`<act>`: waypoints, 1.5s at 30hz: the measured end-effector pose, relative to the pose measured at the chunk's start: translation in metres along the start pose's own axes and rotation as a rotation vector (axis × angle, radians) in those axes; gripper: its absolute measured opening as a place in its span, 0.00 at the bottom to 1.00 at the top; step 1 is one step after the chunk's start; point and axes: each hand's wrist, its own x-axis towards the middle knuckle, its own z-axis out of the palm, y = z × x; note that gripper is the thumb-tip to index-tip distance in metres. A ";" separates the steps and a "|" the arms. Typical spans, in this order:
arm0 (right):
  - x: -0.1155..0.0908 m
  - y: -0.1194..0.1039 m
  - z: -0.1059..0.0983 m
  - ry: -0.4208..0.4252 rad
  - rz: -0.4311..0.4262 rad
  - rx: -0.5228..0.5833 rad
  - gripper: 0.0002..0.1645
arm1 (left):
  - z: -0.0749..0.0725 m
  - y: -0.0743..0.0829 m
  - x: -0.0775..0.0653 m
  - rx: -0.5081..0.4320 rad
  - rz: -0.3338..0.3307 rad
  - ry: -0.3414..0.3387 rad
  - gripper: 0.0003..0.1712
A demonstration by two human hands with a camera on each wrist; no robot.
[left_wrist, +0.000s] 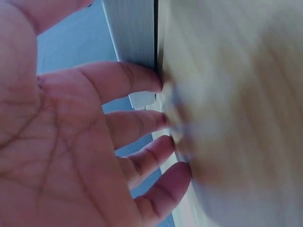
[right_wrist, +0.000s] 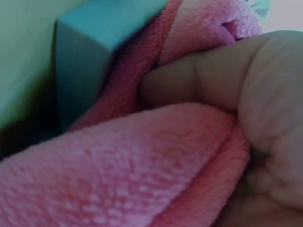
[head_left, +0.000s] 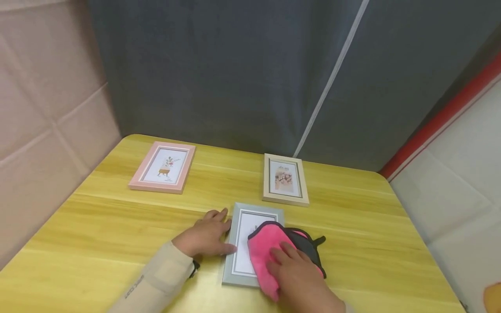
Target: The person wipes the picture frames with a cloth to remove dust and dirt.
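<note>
A grey-blue picture frame (head_left: 242, 279) lies face up on the wooden table (head_left: 117, 243). My left hand (head_left: 207, 236) is at its left edge, the thumb against the border and the other fingers spread on the tabletop. In the left wrist view these fingertips (left_wrist: 177, 177) touch the wood beside the frame (left_wrist: 135, 38). My right hand (head_left: 299, 276) holds a pink fleecy cloth (head_left: 266, 245) with dark edging over the right part of the frame, hiding much of its picture. Close up, the cloth (right_wrist: 104, 165) bunches around the fingers and overlaps a frame corner (right_wrist: 83, 75).
At the back left lies a pink picture frame (head_left: 137, 176); a cream one (head_left: 287, 200) lies at the back right. A dark grey curtain or panel (head_left: 219, 78) stands behind the table, with pale walls on both sides. A black loop (head_left: 320, 240) sticks out from the cloth.
</note>
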 end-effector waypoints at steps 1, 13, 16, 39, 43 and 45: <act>0.002 0.001 0.000 0.029 -0.007 -0.019 0.26 | 0.000 0.000 0.000 0.003 0.004 -0.001 0.45; 0.044 0.028 -0.006 0.169 0.062 -0.043 0.20 | 0.003 0.001 0.002 0.024 0.010 -0.009 0.46; 0.049 0.030 -0.009 0.177 0.075 -0.030 0.18 | 0.002 0.001 0.002 0.024 0.006 -0.005 0.46; 0.034 0.039 -0.020 0.165 0.026 0.108 0.29 | 0.001 0.003 0.004 -0.043 -0.029 0.010 0.44; 0.016 0.032 -0.024 0.174 -0.094 0.115 0.23 | 0.002 0.002 0.003 -0.045 -0.024 0.014 0.44; 0.008 0.027 -0.024 0.140 -0.123 0.117 0.20 | 0.002 0.002 0.003 -0.048 -0.023 0.017 0.44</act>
